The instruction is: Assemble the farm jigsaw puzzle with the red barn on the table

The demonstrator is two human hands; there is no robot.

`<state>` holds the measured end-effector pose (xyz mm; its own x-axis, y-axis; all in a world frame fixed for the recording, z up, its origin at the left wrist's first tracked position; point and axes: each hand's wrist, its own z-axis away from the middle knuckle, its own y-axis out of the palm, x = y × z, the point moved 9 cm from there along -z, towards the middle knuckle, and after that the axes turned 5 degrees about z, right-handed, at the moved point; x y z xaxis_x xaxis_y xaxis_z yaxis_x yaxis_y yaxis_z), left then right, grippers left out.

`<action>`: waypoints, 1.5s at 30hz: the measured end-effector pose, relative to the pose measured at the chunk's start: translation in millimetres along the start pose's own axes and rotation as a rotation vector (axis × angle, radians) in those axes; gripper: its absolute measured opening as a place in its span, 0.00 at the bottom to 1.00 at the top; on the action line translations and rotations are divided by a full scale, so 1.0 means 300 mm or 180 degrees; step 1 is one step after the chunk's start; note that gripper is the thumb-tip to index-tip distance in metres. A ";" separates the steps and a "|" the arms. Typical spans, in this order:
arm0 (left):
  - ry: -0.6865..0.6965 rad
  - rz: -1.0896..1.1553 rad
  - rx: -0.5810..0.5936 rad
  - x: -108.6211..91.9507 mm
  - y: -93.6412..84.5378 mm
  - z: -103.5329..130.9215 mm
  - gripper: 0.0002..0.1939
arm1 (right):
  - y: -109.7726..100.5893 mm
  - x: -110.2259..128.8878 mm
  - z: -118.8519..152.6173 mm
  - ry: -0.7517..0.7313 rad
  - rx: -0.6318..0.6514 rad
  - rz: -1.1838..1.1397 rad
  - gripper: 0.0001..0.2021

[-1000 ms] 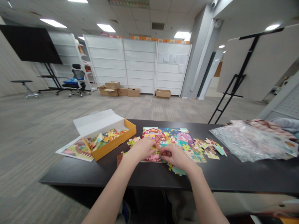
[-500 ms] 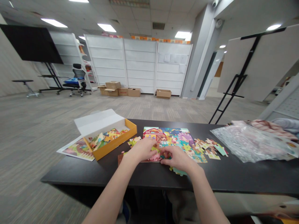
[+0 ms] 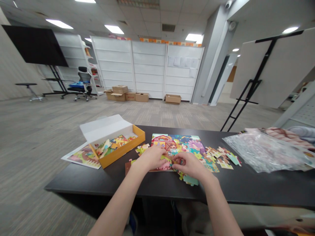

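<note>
left hand [image 3: 153, 158]: resting on the jigsaw puzzle [image 3: 183, 146], grip spread, thumb off the fingers | right hand [image 3: 189, 164]: fingers curled at the puzzle, honestly can't tell if that grip's pinching a piece | puzzle: flat on the black tabletop [image 3: 167, 186], between yellow box [image 3: 123, 151] and loose pieces [image 3: 222, 157]

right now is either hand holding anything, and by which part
Cannot be told: the left hand and right hand are at the puzzle, but anything pinched there is too small to make out.
</note>
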<state>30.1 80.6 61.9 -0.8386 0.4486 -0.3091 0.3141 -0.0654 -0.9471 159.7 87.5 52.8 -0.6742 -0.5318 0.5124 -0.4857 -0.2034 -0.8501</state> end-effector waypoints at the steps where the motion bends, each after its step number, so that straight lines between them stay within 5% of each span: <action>1: 0.0013 0.0028 -0.0019 0.000 -0.001 0.001 0.15 | -0.001 0.000 -0.001 0.0002 -0.0001 0.0002 0.08; 18: 0.0068 0.0144 0.0010 -0.010 -0.004 -0.012 0.12 | 0.016 0.002 -0.007 -0.0101 -0.0034 0.0167 0.08; 21: -0.0053 0.0340 -0.0173 0.054 -0.067 0.007 0.15 | 0.010 -0.002 -0.005 -0.0060 -0.0031 0.0094 0.08; 27: -0.1212 -0.0222 -0.0497 0.266 -0.219 0.115 0.17 | -0.031 -0.024 -0.003 0.0045 -0.0175 0.0208 0.07; 37: -0.1474 -0.0332 -0.0193 0.317 -0.114 0.119 0.18 | -0.042 -0.041 -0.001 0.0134 -0.0258 0.0235 0.11; 45: -0.1612 -0.0559 -0.0249 0.304 -0.140 0.121 0.17 | -0.045 -0.051 -0.001 0.0172 -0.0262 0.0271 0.11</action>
<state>-75.9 91.8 70.4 -0.9850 -0.0404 -0.1677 0.1658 0.0470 -0.9850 176.4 98.6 56.5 -0.7429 -0.4988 0.4464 -0.4679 -0.0900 -0.8792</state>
